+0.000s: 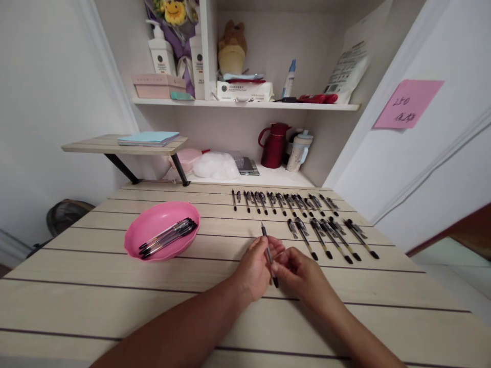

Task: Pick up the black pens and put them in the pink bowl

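Observation:
A black gel pen (264, 232) stands tilted between my hands, its bare tip pointing away from me and its black end toward me. My left hand (251, 268) holds its barrel between thumb and fingers. Lower down, my right hand (303, 271) pinches it near the black end. Beyond my hands lie two rows of uncapped pens, a back row with one pen (234, 200) at its left end and a front row with another pen (306, 239). Loose caps lie beside them, such as a cap (292, 228) at the front row's left end.
Left of my hands, a pink bowl (153, 220) holds several capped pens (169, 237). A small raised shelf (88, 144) on black legs stands at the back left, bearing blue paper (149, 138). At the back are a red jug (274, 145) and a pale cup (299, 152).

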`<action>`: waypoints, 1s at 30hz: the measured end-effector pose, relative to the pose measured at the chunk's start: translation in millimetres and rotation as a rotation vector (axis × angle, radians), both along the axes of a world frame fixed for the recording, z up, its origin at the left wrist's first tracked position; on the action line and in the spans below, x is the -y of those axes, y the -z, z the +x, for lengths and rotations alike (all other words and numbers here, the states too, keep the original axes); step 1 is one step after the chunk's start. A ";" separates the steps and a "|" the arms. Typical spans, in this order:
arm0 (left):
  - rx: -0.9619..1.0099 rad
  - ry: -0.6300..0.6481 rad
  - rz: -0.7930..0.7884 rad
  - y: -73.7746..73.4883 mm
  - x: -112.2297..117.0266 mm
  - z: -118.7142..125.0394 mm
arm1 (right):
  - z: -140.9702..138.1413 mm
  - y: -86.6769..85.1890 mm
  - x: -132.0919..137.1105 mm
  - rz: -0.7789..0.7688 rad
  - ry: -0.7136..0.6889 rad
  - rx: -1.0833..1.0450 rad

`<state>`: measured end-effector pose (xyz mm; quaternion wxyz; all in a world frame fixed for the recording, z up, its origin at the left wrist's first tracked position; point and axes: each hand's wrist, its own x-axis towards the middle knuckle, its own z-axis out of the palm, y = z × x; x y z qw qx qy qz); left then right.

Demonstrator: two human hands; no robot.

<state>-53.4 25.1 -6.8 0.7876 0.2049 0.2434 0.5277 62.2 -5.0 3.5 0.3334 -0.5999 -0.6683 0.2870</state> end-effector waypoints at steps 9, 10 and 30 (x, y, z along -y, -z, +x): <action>-0.042 0.085 -0.053 5.5 -1.3 -4.7 | 19.4 6.9 -13.9 0.060 0.195 0.302; -0.057 0.096 -0.058 5.7 -1.4 -5.5 | 26.0 6.6 -18.2 0.064 0.228 0.380; -0.121 0.114 -0.020 6.2 -2.4 -6.4 | 45.0 14.0 -39.9 0.034 0.266 0.763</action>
